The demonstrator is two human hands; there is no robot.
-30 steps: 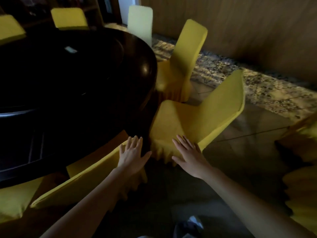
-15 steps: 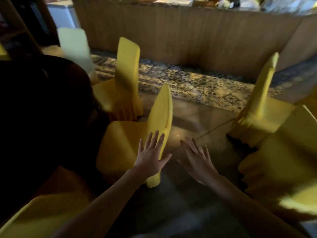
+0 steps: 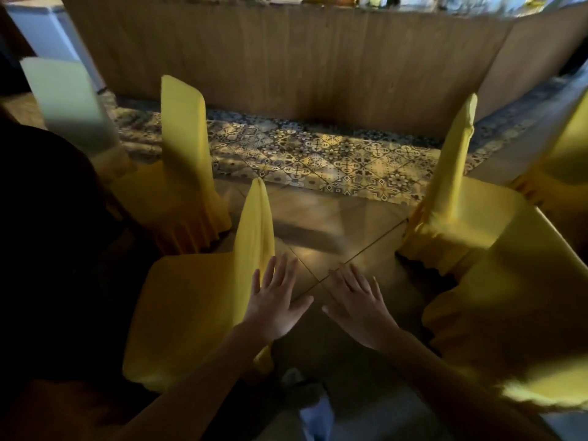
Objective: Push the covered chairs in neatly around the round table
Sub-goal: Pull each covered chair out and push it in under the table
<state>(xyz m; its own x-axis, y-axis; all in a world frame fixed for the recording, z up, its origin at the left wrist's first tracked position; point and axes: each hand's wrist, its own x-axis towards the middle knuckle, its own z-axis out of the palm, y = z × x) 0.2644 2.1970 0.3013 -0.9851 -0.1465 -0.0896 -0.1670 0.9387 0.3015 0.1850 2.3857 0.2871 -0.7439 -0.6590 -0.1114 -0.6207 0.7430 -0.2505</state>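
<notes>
Tucking the near chair (image 3: 191, 307) in seems the step; left hand (image 3: 273, 300) and right hand (image 3: 356, 305) hover spread, empty; next, push its back toward the tabletop (image 3: 47, 202).

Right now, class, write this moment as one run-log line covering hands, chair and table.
left hand: open, at backrest of nearest covered chair | right hand: open, above floor, holding nothing | round table: left of that chair

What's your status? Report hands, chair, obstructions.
Left hand open at backrest of nearest yellow-covered chair; right hand open, empty, over floor. Seat faces round table. Neighbouring covered chair close beyond it.
</notes>
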